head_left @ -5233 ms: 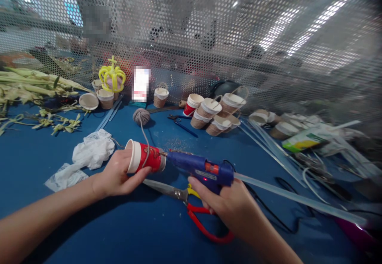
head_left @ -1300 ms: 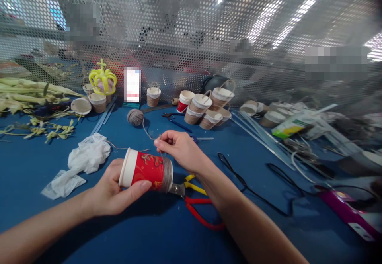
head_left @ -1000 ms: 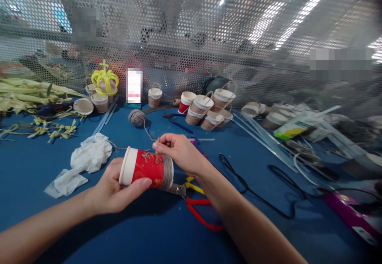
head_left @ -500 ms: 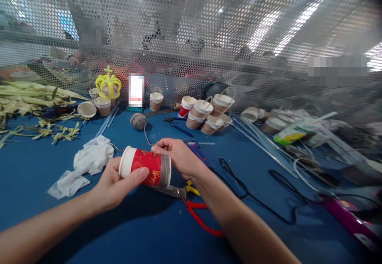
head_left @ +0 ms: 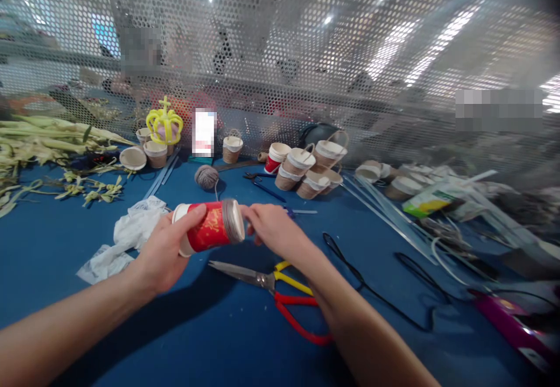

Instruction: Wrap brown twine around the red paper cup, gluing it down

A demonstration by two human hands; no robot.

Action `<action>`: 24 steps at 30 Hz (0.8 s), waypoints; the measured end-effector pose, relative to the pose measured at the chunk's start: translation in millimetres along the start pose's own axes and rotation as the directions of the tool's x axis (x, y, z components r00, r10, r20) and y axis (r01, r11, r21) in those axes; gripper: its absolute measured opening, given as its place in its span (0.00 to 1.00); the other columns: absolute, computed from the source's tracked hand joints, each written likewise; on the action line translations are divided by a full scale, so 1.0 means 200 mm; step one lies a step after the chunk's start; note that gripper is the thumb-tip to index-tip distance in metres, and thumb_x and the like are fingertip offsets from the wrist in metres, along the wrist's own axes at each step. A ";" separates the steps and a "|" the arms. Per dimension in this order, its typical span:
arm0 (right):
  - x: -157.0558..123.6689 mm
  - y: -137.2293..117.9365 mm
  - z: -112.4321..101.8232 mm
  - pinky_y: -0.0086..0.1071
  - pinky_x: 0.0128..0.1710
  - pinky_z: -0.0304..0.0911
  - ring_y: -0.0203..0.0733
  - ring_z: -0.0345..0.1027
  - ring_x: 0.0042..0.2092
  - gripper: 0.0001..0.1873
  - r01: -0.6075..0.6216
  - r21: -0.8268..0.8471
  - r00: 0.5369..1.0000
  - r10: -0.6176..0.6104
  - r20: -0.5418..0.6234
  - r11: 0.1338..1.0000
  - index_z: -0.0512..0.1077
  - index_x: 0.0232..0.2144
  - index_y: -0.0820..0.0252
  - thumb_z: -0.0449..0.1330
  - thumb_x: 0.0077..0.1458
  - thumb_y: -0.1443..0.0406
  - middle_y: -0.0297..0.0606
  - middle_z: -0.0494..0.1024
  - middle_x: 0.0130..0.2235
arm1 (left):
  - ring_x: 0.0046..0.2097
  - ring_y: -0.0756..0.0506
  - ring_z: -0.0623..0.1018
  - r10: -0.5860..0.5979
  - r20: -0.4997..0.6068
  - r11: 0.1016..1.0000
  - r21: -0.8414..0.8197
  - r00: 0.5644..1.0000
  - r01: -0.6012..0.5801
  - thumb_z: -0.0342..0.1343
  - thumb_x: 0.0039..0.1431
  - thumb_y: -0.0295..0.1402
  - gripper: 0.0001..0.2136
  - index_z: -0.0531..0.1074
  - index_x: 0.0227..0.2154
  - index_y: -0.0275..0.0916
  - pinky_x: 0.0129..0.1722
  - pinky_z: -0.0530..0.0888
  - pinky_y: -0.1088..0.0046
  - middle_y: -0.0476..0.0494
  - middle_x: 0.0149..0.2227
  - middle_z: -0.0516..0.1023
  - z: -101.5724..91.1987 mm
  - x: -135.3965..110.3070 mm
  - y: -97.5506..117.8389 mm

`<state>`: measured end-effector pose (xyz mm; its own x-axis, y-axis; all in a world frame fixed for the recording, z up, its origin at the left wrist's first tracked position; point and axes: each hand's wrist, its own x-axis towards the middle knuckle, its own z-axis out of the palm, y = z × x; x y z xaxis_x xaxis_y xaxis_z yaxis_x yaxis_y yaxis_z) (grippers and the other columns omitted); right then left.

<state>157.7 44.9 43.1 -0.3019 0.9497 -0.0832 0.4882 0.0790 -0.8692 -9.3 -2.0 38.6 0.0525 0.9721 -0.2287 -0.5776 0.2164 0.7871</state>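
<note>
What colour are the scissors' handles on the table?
Red and yellow, on the scissors, seen in the head view.

Two bare hands and forearms, viewed from above

The left hand point(head_left: 160, 254) and the right hand point(head_left: 272, 230) are shown uncovered. The left forearm point(head_left: 65, 331) and the right forearm point(head_left: 365, 337) are seen bare as far as the lower edge of the picture. The fingers are blurred, so the nails cannot be made out.

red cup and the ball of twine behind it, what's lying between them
In the head view, only a strand of twine crosses bare blue table between the red cup and the ball of twine.
</note>
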 end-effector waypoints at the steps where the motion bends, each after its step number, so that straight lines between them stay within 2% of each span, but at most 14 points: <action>1: -0.02 -0.02 -0.02 0.29 0.19 0.50 0.30 0.55 0.15 0.17 0.016 -0.049 0.999 -0.018 -0.040 0.999 0.62 0.12 0.60 0.54 0.50 0.61 0.30 0.63 0.12 | 0.23 0.53 0.71 -0.017 -0.021 1.000 0.004 1.000 0.017 0.61 0.43 0.34 0.10 0.72 0.26 0.32 0.24 0.68 0.80 0.48 0.22 0.74 0.00 0.01 0.00; 2: -0.04 -0.04 -0.04 0.29 0.20 0.51 0.31 0.56 0.16 0.17 0.042 -0.103 0.996 -0.050 -0.077 0.994 0.63 0.14 0.60 0.53 0.51 0.60 0.30 0.65 0.14 | 0.22 0.54 0.70 -0.038 -0.038 0.999 0.001 0.999 0.038 0.60 0.43 0.34 0.09 0.71 0.26 0.31 0.23 0.67 0.80 0.49 0.22 0.73 -0.01 0.02 0.01; 4: -0.09 -0.09 -0.05 0.29 0.23 0.55 0.33 0.62 0.22 0.12 0.178 -0.272 0.969 -0.216 -0.118 0.946 0.67 0.21 0.60 0.52 0.52 0.60 0.32 0.70 0.20 | 0.22 0.54 0.70 -0.078 -0.064 0.997 -0.009 0.995 0.078 0.59 0.45 0.33 0.09 0.71 0.26 0.31 0.23 0.66 0.80 0.48 0.22 0.73 -0.02 0.04 0.00; 7: -0.14 -0.14 -0.02 0.28 0.28 0.58 0.34 0.65 0.28 0.07 0.304 -0.396 0.930 -0.360 -0.074 0.867 0.70 0.28 0.59 0.53 0.51 0.64 0.34 0.74 0.28 | 0.23 0.52 0.71 -0.108 -0.058 0.994 -0.027 0.993 0.106 0.57 0.48 0.32 0.07 0.72 0.27 0.30 0.25 0.68 0.79 0.46 0.24 0.75 -0.02 0.05 0.00; 13: -0.14 -0.12 0.04 0.27 0.28 0.59 0.33 0.65 0.27 0.04 0.283 -0.419 0.932 -0.351 -0.093 0.863 0.69 0.28 0.60 0.54 0.50 0.67 0.32 0.73 0.26 | 0.22 0.52 0.73 -0.178 -0.053 0.983 -0.056 0.983 0.175 0.53 0.52 0.30 0.07 0.72 0.24 0.32 0.23 0.68 0.79 0.46 0.22 0.76 0.00 0.02 0.01; 19: -0.12 -0.09 0.05 0.27 0.26 0.59 0.33 0.64 0.25 0.05 0.264 -0.414 0.928 -0.346 -0.135 0.871 0.68 0.24 0.60 0.54 0.50 0.66 0.33 0.73 0.24 | 0.26 0.52 0.74 -0.105 -0.017 0.994 0.008 0.994 0.106 0.54 0.52 0.30 0.07 0.73 0.29 0.31 0.27 0.68 0.81 0.44 0.26 0.78 0.00 0.01 0.00; 24: -0.12 -0.08 0.06 0.26 0.24 0.58 0.33 0.63 0.24 0.06 0.261 -0.438 0.929 -0.347 -0.127 0.860 0.68 0.23 0.61 0.54 0.49 0.67 0.33 0.73 0.23 | 0.27 0.52 0.74 -0.098 -0.029 0.994 0.035 0.995 0.099 0.57 0.48 0.31 0.06 0.74 0.28 0.32 0.28 0.68 0.80 0.45 0.26 0.78 0.00 0.01 -0.01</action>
<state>147.6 16.6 54.4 -0.3455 0.8938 0.2860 0.7000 0.4485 -0.5558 -8.1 0.1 35.5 0.0854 0.9431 -0.3212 -0.5407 0.3147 0.7801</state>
